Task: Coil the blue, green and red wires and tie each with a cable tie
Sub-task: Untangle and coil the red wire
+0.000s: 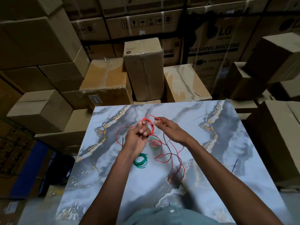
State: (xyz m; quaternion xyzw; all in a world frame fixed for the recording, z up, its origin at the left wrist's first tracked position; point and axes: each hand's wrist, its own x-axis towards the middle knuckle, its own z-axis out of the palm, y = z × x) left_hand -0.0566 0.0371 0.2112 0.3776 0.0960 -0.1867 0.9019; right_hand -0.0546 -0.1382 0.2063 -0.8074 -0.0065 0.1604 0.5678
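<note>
My left hand (pixel 138 135) grips several loops of the red wire (pixel 151 127) above the marble-patterned table (pixel 211 143). My right hand (pixel 168 129) pinches the same wire just right of the coil. The loose rest of the red wire (pixel 174 155) trails over the table toward me. A green wire coil (pixel 140 160) lies on the table below my left wrist. Two black cable ties lie apart: one (pixel 122 141) left of my left hand, the other (pixel 234 165) at the right. No blue wire shows.
A small round green container with a red label (pixel 155 143) sits under my hands. Cardboard boxes (pixel 144 70) are stacked behind and beside the table. A dark bag (pixel 63 168) lies on the floor at the left.
</note>
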